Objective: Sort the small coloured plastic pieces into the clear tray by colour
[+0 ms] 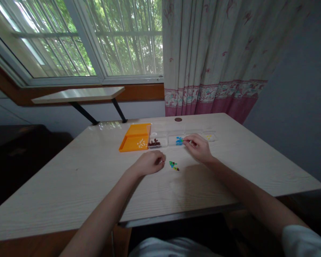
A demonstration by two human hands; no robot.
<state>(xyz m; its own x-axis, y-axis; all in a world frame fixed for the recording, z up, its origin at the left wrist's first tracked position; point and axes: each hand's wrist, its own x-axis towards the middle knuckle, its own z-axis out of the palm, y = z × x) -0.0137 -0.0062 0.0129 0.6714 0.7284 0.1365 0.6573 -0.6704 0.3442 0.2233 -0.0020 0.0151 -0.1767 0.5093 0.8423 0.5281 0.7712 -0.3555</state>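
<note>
My right hand (198, 147) is closed in a pinch at the clear compartment box (163, 145). Its fingertips are beside the small blue pieces (179, 141); a speck of green shows at the tips, but I cannot tell whether it is held. My left hand (150, 162) rests over the table with its fingers curled together; what they hold, if anything, is too small to make out. Between the hands, on the tabletop, is a small cluster of green, blue, yellow and dark pieces (173, 165). Dark brown pieces (154, 142) fill the compartment on the left.
An open orange case (131, 142) lies left of the compartments, with small white pieces (141, 143) in it. Yellow pieces (209, 137) sit in the far right compartment. A raised shelf (80, 94) stands at the table's back left; a curtain (203, 71) hangs behind.
</note>
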